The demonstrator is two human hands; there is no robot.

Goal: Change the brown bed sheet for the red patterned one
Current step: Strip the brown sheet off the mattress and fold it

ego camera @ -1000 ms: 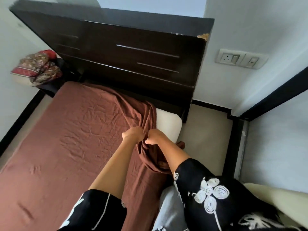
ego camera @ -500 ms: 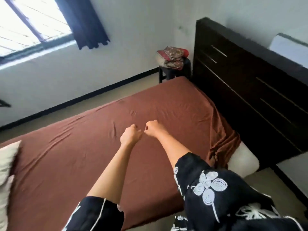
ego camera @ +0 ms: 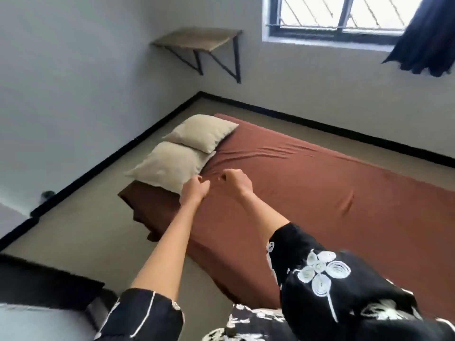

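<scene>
Hovering over the brown bed sheet [ego camera: 295, 193], your left hand [ego camera: 194, 190] and right hand [ego camera: 237, 179] sit close together at the centre of the frame. Each has its fingers curled into a loose fist, with nothing visible in either. The sheet covers the mattress across the centre and right, wrinkled near your hands, with one corner hanging loose at centre left. A near pillow [ego camera: 170, 166] and a far pillow [ego camera: 204, 132], both beige and overlapping, lie on it just beyond your left hand. A wall shelf [ego camera: 197, 40] sits upper centre, and a window [ego camera: 339, 16] and dark curtain [ego camera: 428, 38] are upper right.
</scene>
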